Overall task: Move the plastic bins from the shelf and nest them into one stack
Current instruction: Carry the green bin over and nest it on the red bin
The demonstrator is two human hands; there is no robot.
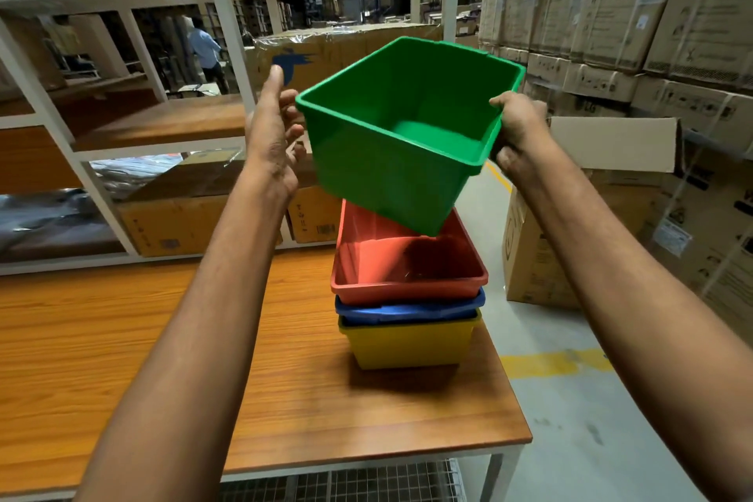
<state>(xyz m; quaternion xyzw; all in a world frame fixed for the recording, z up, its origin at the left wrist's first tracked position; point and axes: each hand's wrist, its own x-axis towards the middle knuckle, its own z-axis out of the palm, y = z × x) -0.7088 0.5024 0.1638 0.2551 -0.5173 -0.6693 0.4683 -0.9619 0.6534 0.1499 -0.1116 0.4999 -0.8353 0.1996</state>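
Observation:
A green plastic bin [391, 171] hangs tilted in the air above a nested stack on the wooden table [163, 359]. My right hand [519, 130] grips its right rim, thumb over the edge. My left hand [271, 134] is beside the bin's left corner with fingers extended, touching or nearly touching the rim. The stack has a red bin [407, 269] on top, a blue bin [407, 308] under it and a yellow bin [407, 346] at the bottom. The green bin's lower corner is just above the red bin's opening.
A white-framed shelf [228, 37] with wooden boards stands behind the table, with cardboard boxes [175, 216] on its low level. An open carton [570, 216] stands on the floor at the right, below tall stacked cartons [611, 12]. A person [205, 49] stands far behind.

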